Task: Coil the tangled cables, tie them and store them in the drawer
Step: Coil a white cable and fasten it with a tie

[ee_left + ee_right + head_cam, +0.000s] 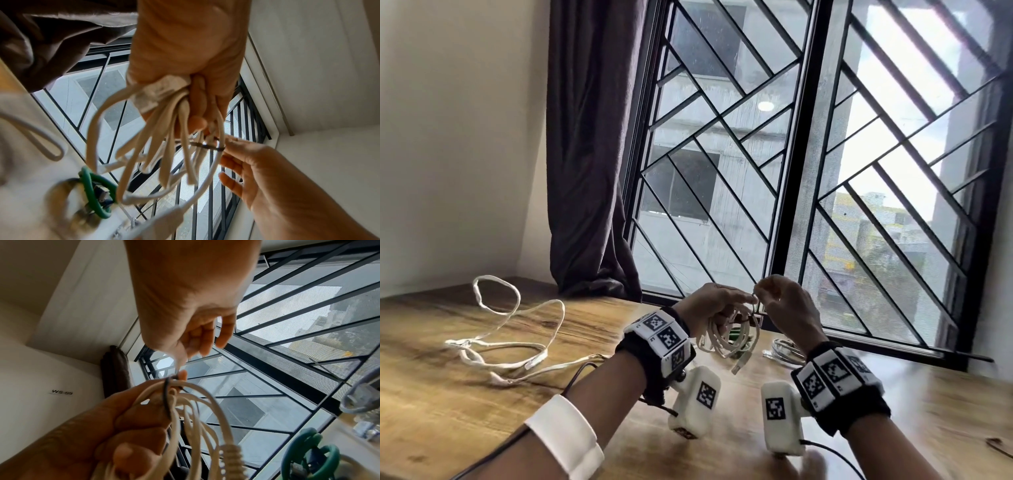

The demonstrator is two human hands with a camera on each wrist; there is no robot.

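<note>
My left hand [717, 306] grips a coiled white cable [726, 337] above the wooden table [482, 394], its loops and USB plug hanging down. A thin dark tie [207, 147] crosses the coil just beyond the left fingers. My right hand [774, 296] pinches one end of this tie at the top of the coil. In the right wrist view the tie [167, 395] runs over the white loops [205, 418] beside the left hand [102, 426]. A tangled flat white cable [510, 342] lies loose on the table's left. No drawer is in view.
A coiled green cable [92, 194] and a coiled grey cable [784, 353] lie on the table near the window, under my hands. A dark curtain [592, 171] hangs at the back left. The barred window [808, 171] runs along the table's far edge.
</note>
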